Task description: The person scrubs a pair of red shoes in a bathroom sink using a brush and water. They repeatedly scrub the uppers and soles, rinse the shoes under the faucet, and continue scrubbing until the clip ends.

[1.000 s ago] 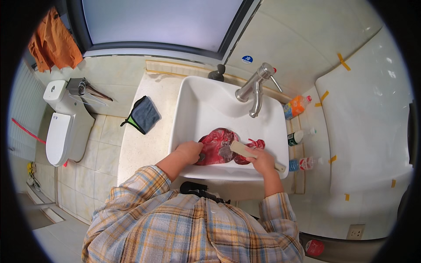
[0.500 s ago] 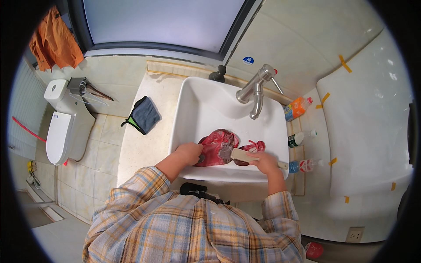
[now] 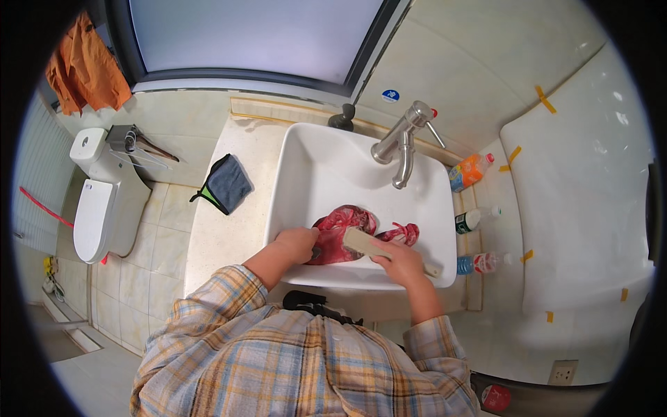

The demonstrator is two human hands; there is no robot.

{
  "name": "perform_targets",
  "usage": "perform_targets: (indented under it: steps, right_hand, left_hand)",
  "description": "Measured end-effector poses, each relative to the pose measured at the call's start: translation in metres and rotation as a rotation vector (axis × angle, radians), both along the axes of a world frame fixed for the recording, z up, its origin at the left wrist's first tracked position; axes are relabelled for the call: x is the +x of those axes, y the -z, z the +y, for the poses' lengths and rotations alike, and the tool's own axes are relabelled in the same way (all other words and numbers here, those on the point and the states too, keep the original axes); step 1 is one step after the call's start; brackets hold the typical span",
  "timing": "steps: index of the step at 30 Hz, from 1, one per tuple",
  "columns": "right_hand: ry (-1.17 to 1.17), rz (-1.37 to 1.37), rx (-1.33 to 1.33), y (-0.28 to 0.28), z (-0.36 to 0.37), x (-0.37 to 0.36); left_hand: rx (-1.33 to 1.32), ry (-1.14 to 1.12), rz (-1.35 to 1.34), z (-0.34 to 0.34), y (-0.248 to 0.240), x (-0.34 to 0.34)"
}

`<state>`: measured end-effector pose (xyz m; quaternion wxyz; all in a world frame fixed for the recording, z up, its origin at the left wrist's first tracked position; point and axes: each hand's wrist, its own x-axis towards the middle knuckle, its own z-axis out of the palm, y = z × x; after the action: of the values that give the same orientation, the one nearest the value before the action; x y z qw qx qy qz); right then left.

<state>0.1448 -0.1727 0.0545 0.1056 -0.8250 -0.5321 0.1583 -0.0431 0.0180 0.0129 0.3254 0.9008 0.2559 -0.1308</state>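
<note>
In the white sink (image 3: pixel 306 160) lies a wet, bunched red fabric item (image 3: pixel 337 243) with dark patches; its exact kind cannot be made out. My left hand (image 3: pixel 299 244) is closed on its left edge. My right hand (image 3: pixel 401 263) grips a beige long-handled scrubbing brush (image 3: pixel 360 242). The brush head rests against the red fabric, its bristles hidden underneath. A smaller tied-looking red end (image 3: pixel 405 233) of fabric shows just beyond my right hand. Over the back right of the sink stands a metal faucet (image 3: pixel 403 149), with no water seen running.
A folded grey cloth (image 3: pixel 227 184) with green and black edging lies on the counter (image 3: pixel 208 254) at left. A dark soap dispenser (image 3: pixel 342 118) stands behind the sink. On the right stand an orange bottle (image 3: pixel 470 172), a green-labelled bottle (image 3: pixel 469 222) and a clear-blue bottle (image 3: pixel 479 263).
My right hand and the brush have moved left across the red fabric, and the brush now tilts more. My left hand stays at the fabric's left edge.
</note>
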Motion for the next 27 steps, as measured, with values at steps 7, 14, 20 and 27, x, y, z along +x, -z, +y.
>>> perform_targets:
  steps: [7,14,20,27]
  right_hand:
    - [0.164,0.023,-0.100,0.020,0.007,0.006]
    - [0.157,-0.014,-0.071,0.012,0.019,-0.004]
    - [0.178,-0.025,-0.077,0.025,0.023,-0.011]
    - [0.219,-0.079,-0.108,0.026,0.024,0.000]
  left_hand:
    - [0.000,0.008,-0.024,0.000,0.000,-0.002]
    - [0.018,0.029,0.012,0.000,0.000,0.000]
    - [0.028,0.042,0.008,0.000,0.000,-0.002]
    - [0.032,0.039,0.003,-0.001,0.001,-0.001]
